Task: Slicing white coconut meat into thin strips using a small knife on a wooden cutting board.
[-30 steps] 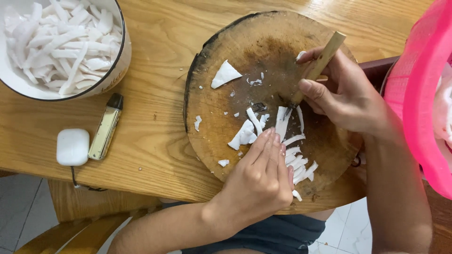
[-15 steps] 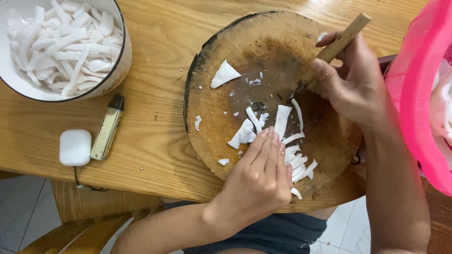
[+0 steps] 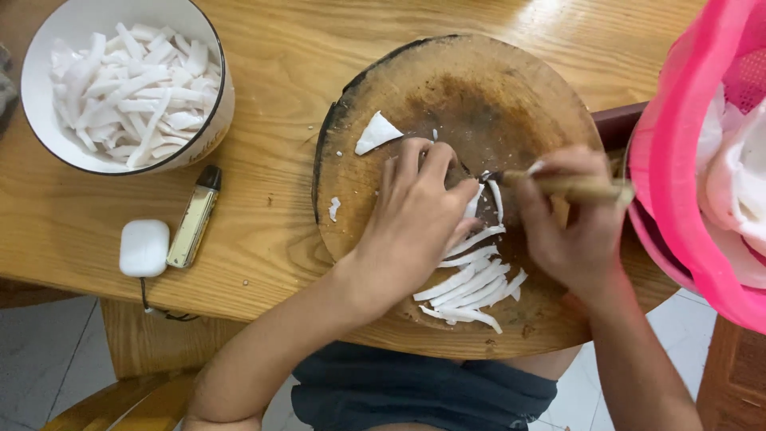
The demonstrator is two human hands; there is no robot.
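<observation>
A round wooden chopping board lies on the table. My left hand rests palm down in the board's middle, fingers pressing a white coconut piece that it mostly hides. My right hand grips a knife by its wooden handle, the blade pointing left toward my left fingertips and largely hidden. A heap of thin white coconut strips lies on the board's near side between both hands. One larger white piece sits apart at the board's upper left.
A white bowl full of coconut strips stands at the far left. Near it lie a small white case and a slim gold device. A pink basket holding white pieces overhangs the right edge. A table edge runs below.
My left hand slid up the board onto the coconut pieces. My right hand dropped and turned the knife from upright-diagonal to lying level, blade toward the left hand.
</observation>
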